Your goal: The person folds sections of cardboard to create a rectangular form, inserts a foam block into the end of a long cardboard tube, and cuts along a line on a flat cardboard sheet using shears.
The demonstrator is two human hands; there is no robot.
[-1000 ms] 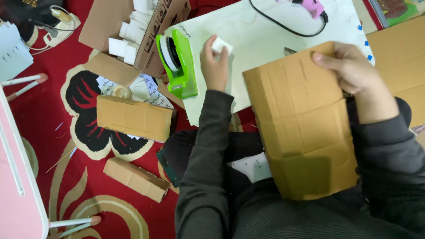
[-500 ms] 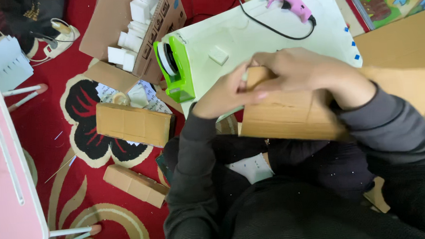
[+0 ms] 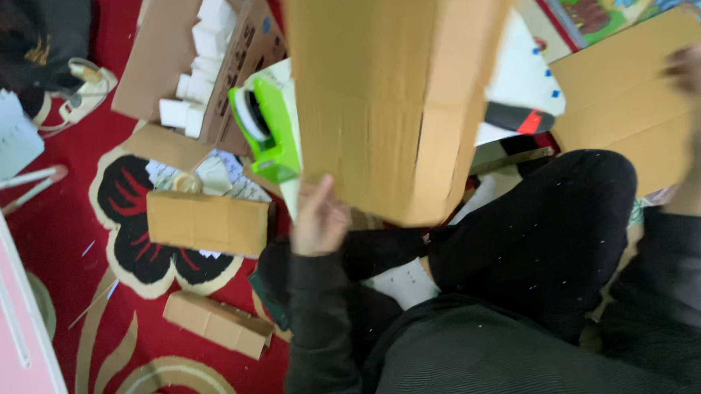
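Left hand (image 3: 317, 219) holds up cardboard box (image 3: 397, 91) (right hand (image 3: 700, 71) blurred).

One large brown cardboard sheet (image 3: 397, 91), two small closed brown cardboard boxes (image 3: 208, 222) (image 3: 217, 324), one open cardboard box of white foam blocks (image 3: 199, 57), one bright green tape dispenser (image 3: 271, 129), two hands (image 3: 318, 219) (image 3: 699, 67), one pink plastic stool (image 3: 6, 335).

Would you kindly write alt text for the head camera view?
Seen from above, a seated person's left hand holds a large cardboard piece by its lower edge, while the blurred right hand is off it. A green tape dispenser and cardboard scraps lie on a red rug.
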